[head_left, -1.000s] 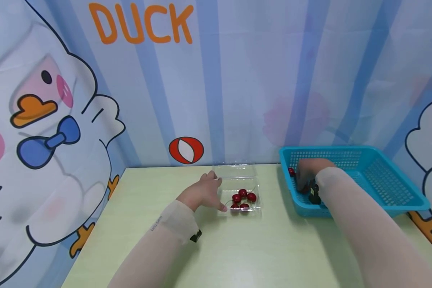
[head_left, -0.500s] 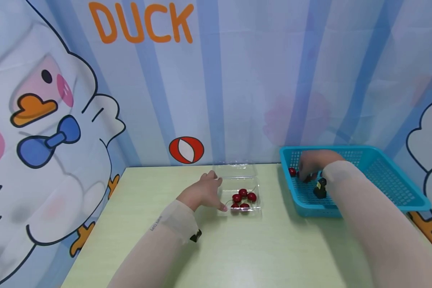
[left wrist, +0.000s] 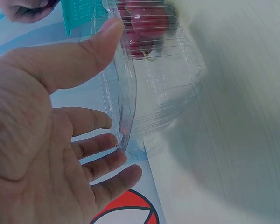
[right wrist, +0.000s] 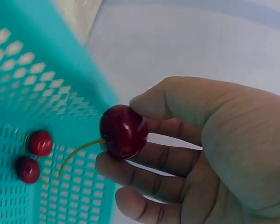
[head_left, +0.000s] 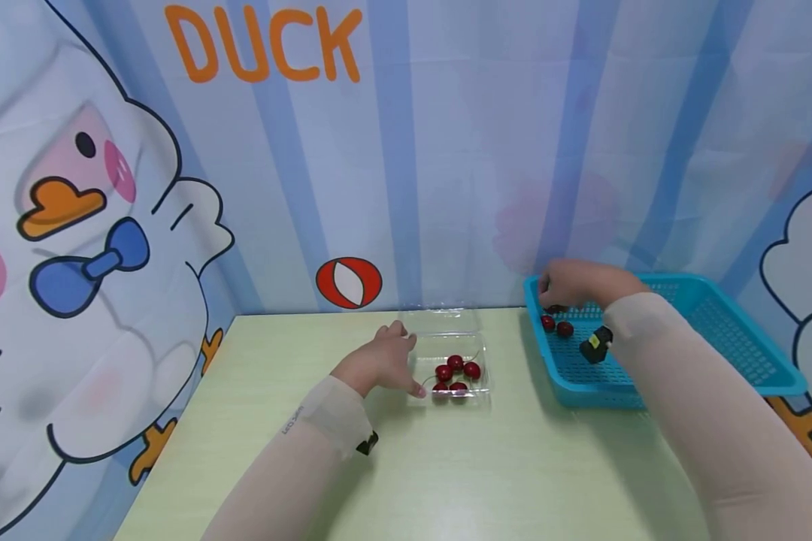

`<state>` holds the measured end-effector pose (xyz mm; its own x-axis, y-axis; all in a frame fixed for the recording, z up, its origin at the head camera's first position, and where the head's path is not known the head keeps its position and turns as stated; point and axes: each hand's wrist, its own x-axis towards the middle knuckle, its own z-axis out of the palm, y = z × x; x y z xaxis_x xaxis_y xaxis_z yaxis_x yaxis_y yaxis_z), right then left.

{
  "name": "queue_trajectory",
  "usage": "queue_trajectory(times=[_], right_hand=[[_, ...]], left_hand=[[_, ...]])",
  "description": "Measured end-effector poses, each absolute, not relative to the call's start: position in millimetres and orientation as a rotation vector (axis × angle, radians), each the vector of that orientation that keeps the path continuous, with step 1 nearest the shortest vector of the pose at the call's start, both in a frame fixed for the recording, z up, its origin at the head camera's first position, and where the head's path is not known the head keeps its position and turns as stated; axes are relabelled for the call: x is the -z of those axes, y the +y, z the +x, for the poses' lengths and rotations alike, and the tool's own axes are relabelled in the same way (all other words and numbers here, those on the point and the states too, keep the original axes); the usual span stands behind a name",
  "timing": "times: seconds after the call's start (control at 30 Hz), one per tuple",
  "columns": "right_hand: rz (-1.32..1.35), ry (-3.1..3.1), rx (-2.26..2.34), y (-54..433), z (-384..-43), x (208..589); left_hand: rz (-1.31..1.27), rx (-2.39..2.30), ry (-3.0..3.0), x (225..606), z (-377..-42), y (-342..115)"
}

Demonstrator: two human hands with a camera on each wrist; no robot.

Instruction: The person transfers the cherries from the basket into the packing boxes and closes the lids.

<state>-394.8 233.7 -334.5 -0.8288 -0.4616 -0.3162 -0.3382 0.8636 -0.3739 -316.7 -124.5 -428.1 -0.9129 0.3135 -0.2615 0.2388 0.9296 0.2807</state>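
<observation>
A striped blue backdrop [head_left: 460, 165] bears orange DUCK lettering [head_left: 278, 45], a white cartoon duck [head_left: 128, 338] with blue bow tie [head_left: 103, 264] at left, and a red-and-white oval [head_left: 348, 283] above the pale table [head_left: 433, 473].

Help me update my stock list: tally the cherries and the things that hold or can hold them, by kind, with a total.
Clear plastic container: 1
Blue basket: 1
Cherries: 8 visible (5 in the container, 2 in the basket, 1 in the right hand)
Total: 10
</observation>
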Motion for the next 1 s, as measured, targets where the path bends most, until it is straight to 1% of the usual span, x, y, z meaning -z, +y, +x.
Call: queue_trajectory(times=[0.17, 0.47, 0.77, 1.0], right_hand=[[-0.658, 2.703, 0.394, 213.7, -391.0, 329.3], [-0.839, 2.698, 0.443, 164.8, -384.8, 343.5], [-0.993, 2.619, 0.544, 105.9, -374.7, 380.8], [-0.957, 2.568, 0.591, 78.5, -362.2, 413.2]], left_hand=[[0.411, -0.355, 2.783, 428.8, -317.1, -124.2], [0.418, -0.356, 2.788, 429.4, -315.5, -124.7], [0.407, -0.357, 2.782, 427.0, -319.2, -126.3], [0.435, -0.375, 2.775, 424.8, -316.8, -127.5]])
